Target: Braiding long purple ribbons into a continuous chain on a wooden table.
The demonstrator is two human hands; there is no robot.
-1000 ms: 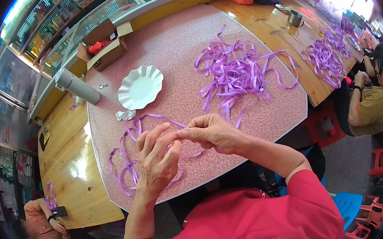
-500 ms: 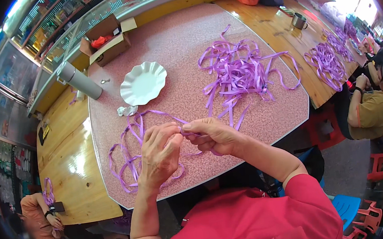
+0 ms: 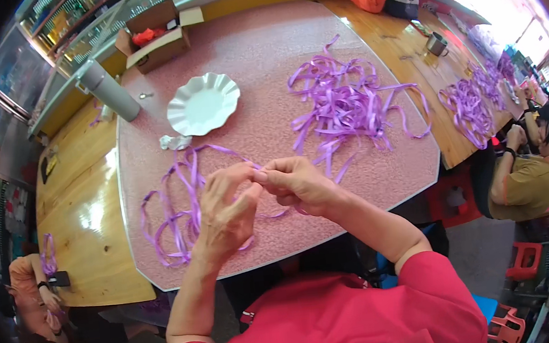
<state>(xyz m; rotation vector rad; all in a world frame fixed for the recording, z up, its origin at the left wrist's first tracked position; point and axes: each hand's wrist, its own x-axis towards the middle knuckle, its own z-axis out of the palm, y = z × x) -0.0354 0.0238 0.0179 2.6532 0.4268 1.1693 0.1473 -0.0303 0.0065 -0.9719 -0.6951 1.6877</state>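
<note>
Over the near part of the pink speckled tabletop, my left hand and my right hand meet fingertip to fingertip. Both pinch a purple ribbon; the spot between the fingers is mostly hidden. From there the ribbon runs back to loose loops lying left of my left hand. A large tangled heap of purple ribbons lies beyond my right hand. The white scalloped plate stands past my left hand, with a crumpled white tissue at its near edge.
A grey flask and an open cardboard box stand at the far left. More ribbon bundles and a metal mug are on the wooden table at right. One person sits at right, another at lower left.
The view has shifted slightly. My hands stay together, with the fingertips drawn closer around the ribbon and my right hand's fingers more curled.
</note>
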